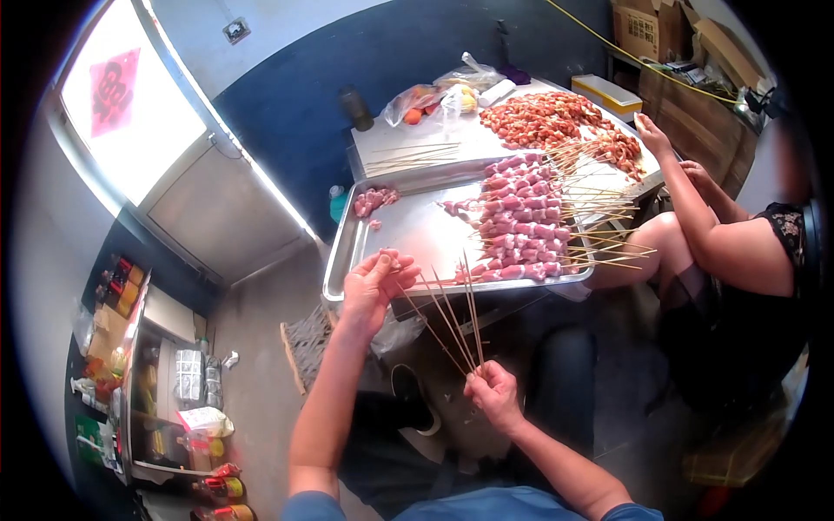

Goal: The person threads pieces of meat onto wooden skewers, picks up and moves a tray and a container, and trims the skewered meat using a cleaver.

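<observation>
Two-handed, pinching meat (395, 260) in the nearly closed left hand (373, 280) by the near edge of the tray (417, 234), clasping several sticks (476, 321) in the tightly curled right hand (493, 391), ideally centring meat while guarding fingers from points.

Tray floor (421, 239): bare stretch between the loose meat pieces (375, 201) and the skewer row (523, 217).
Tray's right side: bamboo ends (608, 227) jut over the rim, blocking passage.

Thin skewers (474, 314) fanned upward; pink meat skewers (526, 214) lined up in tray (417, 234).
</observation>
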